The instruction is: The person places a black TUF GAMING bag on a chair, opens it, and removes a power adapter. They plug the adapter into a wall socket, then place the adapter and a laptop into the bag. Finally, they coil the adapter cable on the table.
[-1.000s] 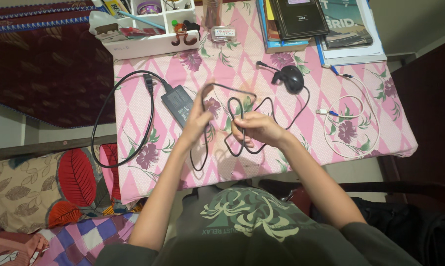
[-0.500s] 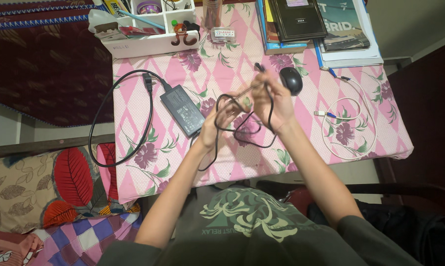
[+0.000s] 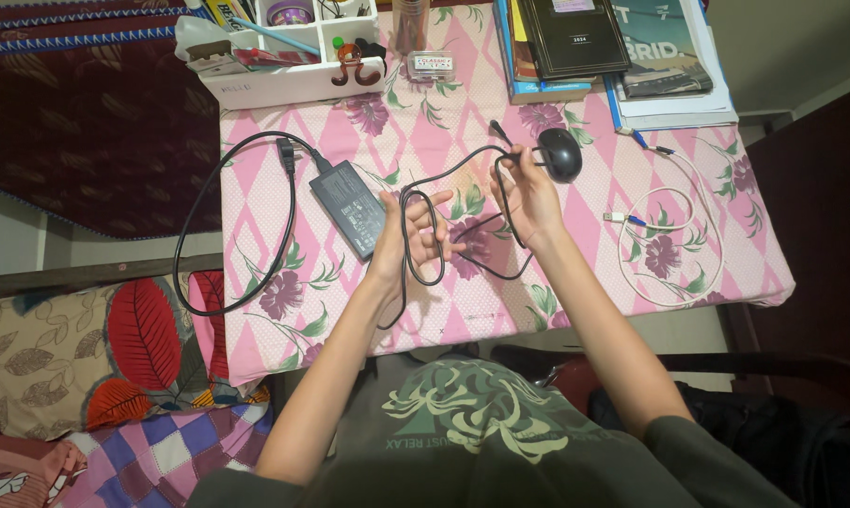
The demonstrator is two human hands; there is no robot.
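Winding is only partly done at this moment: the person's left hand (image 3: 408,237) has its fingers spread with a couple of loops of the thin black power-adapter cord (image 3: 463,167) draped around them, so it acts as a form for the coil rather than a tight grip. The right hand (image 3: 527,193) is closed in a pinch on the same cord farther along, holding it raised above the pink floral-patterned surface (image 3: 575,273), close to the small barrel plug (image 3: 496,127) at the cord's free end. Between the two hands one slack loop hangs down and touches the cloth, and another strand trails off the near edge below the left hand. The flat black rectangular adapter brick (image 3: 350,207) lies just beside the left hand, and its thicker black mains cable (image 3: 237,226) sprawls in a wide, uncoiled curve over the left edge of the surface. Judging from this, a few turns of the thin cord are gathered, while the slack loop, the tail at the plug and the whole mains cable are not yet wound. A black oval computer mouse (image 3: 560,153) sits just beyond the right hand, and a white cable in a loose ring (image 3: 674,240) lies well apart on the right.
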